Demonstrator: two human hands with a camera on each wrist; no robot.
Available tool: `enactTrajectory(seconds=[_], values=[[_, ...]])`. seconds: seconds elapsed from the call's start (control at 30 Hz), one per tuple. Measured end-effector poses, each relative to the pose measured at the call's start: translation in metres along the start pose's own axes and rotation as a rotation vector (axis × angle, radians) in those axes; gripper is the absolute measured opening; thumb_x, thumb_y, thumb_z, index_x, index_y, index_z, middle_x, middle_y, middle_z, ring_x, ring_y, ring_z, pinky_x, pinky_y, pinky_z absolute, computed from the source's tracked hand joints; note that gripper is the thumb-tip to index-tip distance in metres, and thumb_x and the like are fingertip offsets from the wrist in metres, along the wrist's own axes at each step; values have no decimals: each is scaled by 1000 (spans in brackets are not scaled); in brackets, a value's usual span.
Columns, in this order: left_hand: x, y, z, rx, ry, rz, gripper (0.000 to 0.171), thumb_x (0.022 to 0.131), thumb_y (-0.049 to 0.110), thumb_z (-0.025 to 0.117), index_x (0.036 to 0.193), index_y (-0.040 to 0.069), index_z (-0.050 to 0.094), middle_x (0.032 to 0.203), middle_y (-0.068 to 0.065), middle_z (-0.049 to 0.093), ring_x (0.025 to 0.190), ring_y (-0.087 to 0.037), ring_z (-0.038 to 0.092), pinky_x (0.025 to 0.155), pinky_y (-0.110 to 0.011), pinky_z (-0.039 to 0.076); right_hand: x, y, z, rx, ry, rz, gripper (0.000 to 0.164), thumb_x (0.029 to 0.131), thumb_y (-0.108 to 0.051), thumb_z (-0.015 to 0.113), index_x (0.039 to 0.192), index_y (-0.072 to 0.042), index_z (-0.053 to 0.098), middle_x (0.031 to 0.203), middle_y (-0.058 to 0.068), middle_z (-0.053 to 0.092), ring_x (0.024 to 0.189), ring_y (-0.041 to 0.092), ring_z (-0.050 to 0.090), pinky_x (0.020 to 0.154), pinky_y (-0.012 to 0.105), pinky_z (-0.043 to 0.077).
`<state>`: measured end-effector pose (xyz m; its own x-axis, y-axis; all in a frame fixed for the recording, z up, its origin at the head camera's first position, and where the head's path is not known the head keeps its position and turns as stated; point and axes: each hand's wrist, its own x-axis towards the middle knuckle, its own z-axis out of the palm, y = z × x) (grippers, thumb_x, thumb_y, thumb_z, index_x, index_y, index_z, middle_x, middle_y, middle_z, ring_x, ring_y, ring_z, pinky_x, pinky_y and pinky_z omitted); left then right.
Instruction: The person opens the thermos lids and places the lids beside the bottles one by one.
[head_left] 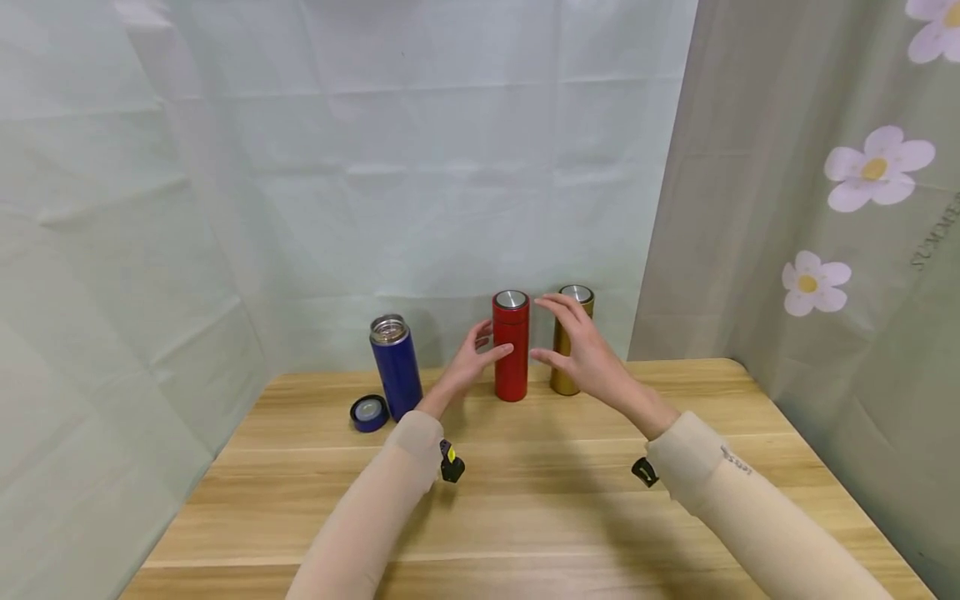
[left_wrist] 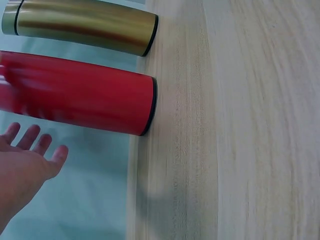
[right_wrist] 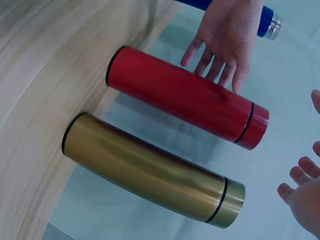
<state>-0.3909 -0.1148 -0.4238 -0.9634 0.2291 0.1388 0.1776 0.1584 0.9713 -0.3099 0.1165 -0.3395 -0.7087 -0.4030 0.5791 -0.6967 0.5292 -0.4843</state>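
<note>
A red thermos flask (head_left: 512, 375) with a steel-topped lid stands upright at the back of the table. My left hand (head_left: 467, 365) is at its left side, fingers spread and thumb across its front; whether it touches is hard to tell. In the right wrist view, that hand's fingertips overlap the red flask's edge. Right of the red flask, my right hand (head_left: 588, 357) hangs with loosely bent fingers, thumb and fingers apart, holding nothing. It partly hides a gold thermos flask (head_left: 564, 375), also lidded and upright.
A blue thermos flask (head_left: 397, 371) stands at the left without its lid, its steel mouth showing. Beside its base lies a blue lid (head_left: 369, 413). Behind the wooden table (head_left: 480, 517) hangs a pale curtain (head_left: 450, 167); a flowered one (head_left: 750, 208) is at the right.
</note>
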Motion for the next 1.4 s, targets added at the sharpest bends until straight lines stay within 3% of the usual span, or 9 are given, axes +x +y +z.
enactTrajectory(seconds=[0.57,1.17,1.4], values=[[9,-7,12,-28,-50,-84,95,94,38,77,164,10,21,163,-17,35,148,-38,36,120,-60,30,14,10,7,-31,-43,11,76,91,-17,82,155,-4,44,158,15,37,144,36,40,116,58,38],[16,-11,20,-44,18,-42,84,93,29,81,159,8,33,154,-17,48,138,-38,49,116,-58,38,16,14,9,-12,-32,34,74,92,-17,82,154,-4,44,157,15,38,143,37,40,116,58,38],[11,-9,19,-9,26,-33,83,91,30,82,157,7,37,151,-18,51,135,-38,52,114,-57,41,14,11,7,1,-32,45,74,92,-19,81,155,-5,44,157,15,39,143,36,40,116,60,37]])
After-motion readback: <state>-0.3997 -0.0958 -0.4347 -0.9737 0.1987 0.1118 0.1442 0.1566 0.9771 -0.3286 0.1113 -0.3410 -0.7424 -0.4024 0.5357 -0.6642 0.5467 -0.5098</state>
